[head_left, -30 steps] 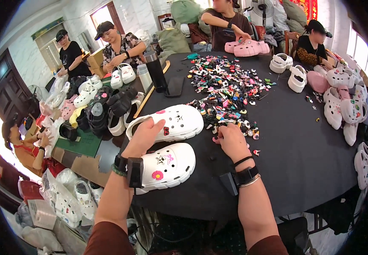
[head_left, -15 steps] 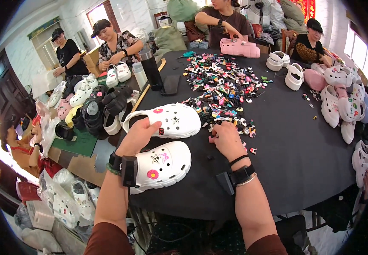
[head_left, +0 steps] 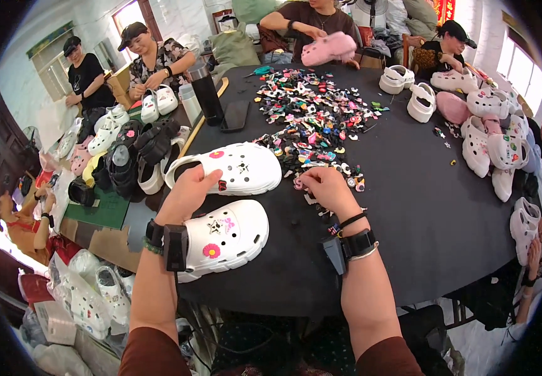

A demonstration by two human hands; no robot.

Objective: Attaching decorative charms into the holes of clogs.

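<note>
My left hand grips the near side of a white clog, its thumb on the outside near a red charm. That clog also carries a pink flower and a star-shaped charm. Just nearer to me lies its white mate, with a star charm, a pink charm and a pink flower. Between the thumb and finger of my right hand is a small pink shoe charm, at the near edge of a big heap of mixed shoe charms.
A black tumbler and a black phone stand and lie left of the heap. Dark and white clogs pile up at left, white ones at right. Co-workers sit and stand around the table; one holds a pink clog.
My right hand has lifted a little, with the pink charm now showing in its fingertips. The view has shifted slightly. Across the table, a co-worker has raised and turned the pink clog.
</note>
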